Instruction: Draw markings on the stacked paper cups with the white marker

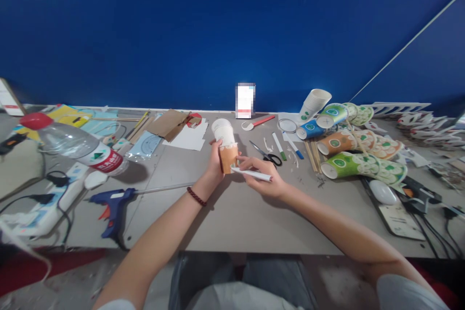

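My left hand (214,163) is wrapped round an orange-brown paper cup (229,159), held just above the table. Against its far end sits a white paper cup (223,131); how the two are joined cannot be made out. A white marker (257,174) with a red end is gripped in my right hand (267,185). Its tip points left and meets or nearly meets the lower part of the orange-brown cup. Beyond my right hand lie black-handled scissors (273,159), a green-ended marker (279,146) and a blue-ended marker (293,146).
A blue glue gun (114,203) and a plastic bottle (83,147) lie left, near a power strip (54,203). Cardboard (169,123) and white paper (189,136) are behind. Several stacked patterned cups (345,164) lie right. A phone (245,101) leans against the blue wall (232,34).
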Action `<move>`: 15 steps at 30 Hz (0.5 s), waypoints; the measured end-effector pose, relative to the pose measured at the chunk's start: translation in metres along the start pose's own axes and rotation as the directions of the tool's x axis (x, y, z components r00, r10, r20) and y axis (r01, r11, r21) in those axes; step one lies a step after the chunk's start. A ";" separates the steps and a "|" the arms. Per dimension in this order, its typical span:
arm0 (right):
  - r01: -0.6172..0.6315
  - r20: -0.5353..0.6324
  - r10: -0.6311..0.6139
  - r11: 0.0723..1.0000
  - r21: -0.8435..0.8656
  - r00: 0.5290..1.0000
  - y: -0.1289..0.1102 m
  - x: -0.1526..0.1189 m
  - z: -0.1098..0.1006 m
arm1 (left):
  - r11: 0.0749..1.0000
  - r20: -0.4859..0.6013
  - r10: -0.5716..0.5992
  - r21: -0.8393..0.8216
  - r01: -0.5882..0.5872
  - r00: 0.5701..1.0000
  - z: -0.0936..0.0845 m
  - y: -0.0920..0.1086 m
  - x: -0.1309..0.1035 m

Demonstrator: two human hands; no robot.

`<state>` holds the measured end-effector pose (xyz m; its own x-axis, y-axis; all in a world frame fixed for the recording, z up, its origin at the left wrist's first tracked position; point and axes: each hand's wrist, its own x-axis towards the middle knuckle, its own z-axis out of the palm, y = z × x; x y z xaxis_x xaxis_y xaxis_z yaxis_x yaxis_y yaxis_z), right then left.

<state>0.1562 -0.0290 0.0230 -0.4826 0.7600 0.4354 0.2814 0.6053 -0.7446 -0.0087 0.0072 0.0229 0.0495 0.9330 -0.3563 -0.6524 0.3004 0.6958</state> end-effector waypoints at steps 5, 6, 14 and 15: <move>-0.004 0.001 0.004 1.000 0.006 1.000 -0.002 0.001 -0.001 | 1.000 -0.002 0.013 0.015 -0.013 1.000 -0.001 -0.001 0.002; 0.015 0.020 -0.015 1.000 0.013 1.000 -0.002 0.000 -0.001 | 1.000 0.002 0.004 0.019 -0.004 1.000 -0.002 -0.001 0.002; -0.052 -0.019 0.052 0.999 0.012 0.998 -0.001 -0.002 -0.001 | 1.000 0.004 0.004 0.016 -0.005 1.000 -0.004 -0.002 0.003; -0.059 -0.020 0.059 0.998 0.007 0.998 -0.001 -0.002 -0.001 | 1.000 0.005 0.010 0.018 -0.010 1.000 -0.004 -0.002 0.003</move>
<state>0.1576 -0.0307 0.0234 -0.4482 0.7990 0.4010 0.3032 0.5578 -0.7726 -0.0098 0.0083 0.0183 0.0466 0.9369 -0.3464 -0.6389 0.2945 0.7107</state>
